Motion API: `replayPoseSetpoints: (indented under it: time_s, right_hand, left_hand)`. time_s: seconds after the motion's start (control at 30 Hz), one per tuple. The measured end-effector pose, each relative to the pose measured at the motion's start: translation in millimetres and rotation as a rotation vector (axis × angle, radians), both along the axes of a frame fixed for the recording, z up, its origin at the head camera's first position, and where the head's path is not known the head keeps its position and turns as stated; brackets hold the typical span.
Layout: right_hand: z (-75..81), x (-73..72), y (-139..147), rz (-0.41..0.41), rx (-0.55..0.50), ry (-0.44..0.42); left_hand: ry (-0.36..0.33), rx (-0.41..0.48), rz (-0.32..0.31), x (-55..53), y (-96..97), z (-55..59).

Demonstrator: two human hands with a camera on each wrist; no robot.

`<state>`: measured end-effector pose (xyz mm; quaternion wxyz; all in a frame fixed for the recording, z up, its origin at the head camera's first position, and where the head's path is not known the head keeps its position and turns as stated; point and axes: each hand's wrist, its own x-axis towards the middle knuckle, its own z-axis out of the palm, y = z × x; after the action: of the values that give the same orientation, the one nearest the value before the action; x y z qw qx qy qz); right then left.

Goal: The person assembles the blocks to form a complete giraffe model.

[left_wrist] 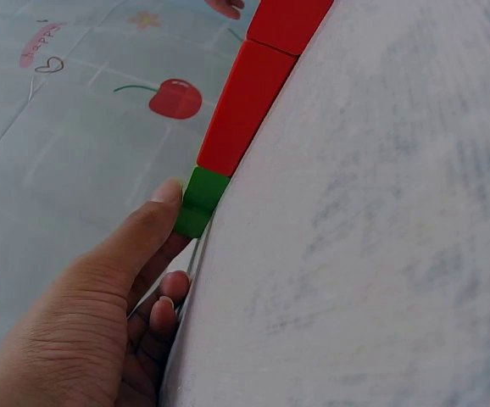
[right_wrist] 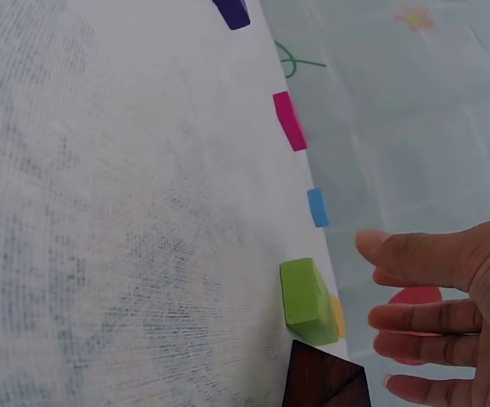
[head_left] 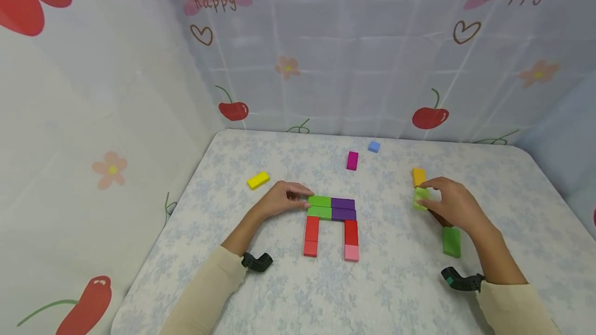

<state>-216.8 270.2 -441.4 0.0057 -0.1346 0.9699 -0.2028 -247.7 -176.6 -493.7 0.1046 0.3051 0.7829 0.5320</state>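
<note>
My left hand point(head_left: 283, 199) pinches the left end of the farther light green block point(head_left: 319, 201), thumb at its end and index finger at its far edge. In the left wrist view the thumb lies against the green blocks point(left_wrist: 201, 188). Joined to them are purple blocks point(head_left: 343, 214) on the right, with red blocks point(head_left: 312, 229) and a red-and-pink column point(head_left: 351, 234) below, like two legs. My right hand point(head_left: 453, 203) hovers over a lime green block point(right_wrist: 306, 297), thumb and fingers apart and a gap left in the right wrist view. A dark brown block point(right_wrist: 325, 377) lies beside that block.
An orange block point(head_left: 418, 176) lies beyond the lime one, a green block point(head_left: 451, 242) nearer. A yellow block point(head_left: 258, 180) sits on the left, magenta point(head_left: 352, 161) and blue point(head_left: 374, 147) blocks at the back. Printed curtains point(head_left: 344, 66) stand behind the table.
</note>
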Motion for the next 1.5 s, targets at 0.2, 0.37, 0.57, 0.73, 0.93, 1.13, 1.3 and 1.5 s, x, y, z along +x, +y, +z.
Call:
replayPoseSetpoints:
  time_s: [0.2, 0.37, 0.57, 0.73, 0.93, 1.13, 1.3, 1.5]
  right_hand:
    - [-10.1, -1.7, 1.2, -0.055, 0.074, -0.083]
    - [-16.4, -1.1, -5.5, -0.054, 0.087, -0.123]
    - [-17.8, -1.2, -8.3, -0.061, 0.091, -0.120]
    - [-19.4, 0.0, -7.9, -0.044, 0.104, -0.079]
    - [-19.2, 2.6, -9.4, -0.005, 0.121, 0.007]
    - [-14.8, 5.0, -17.0, 0.008, 0.122, 0.031]
    - [-11.9, 6.9, -23.6, 0.045, 0.064, 0.051]
    - [-12.3, 10.5, -40.1, 0.100, -0.021, 0.051]
  left_hand:
    - [0.002, 0.010, 0.006, 0.9, 0.8, -2.4]
    - [0.003, 0.010, 0.019, 5.1, -2.7, -3.2]
    - [0.019, -0.005, 0.012, 3.5, -5.6, -9.9]
    - [0.041, -0.029, 0.018, -6.0, -8.9, -30.2]
    - [0.045, -0.035, 0.020, -10.4, -10.6, -38.1]
    - [0.037, -0.039, 0.015, -9.6, -9.8, -34.6]
    - [0.040, -0.050, 0.019, -9.9, -8.2, -31.6]
    - [0.054, -0.036, 0.017, -11.2, -6.0, -32.6]
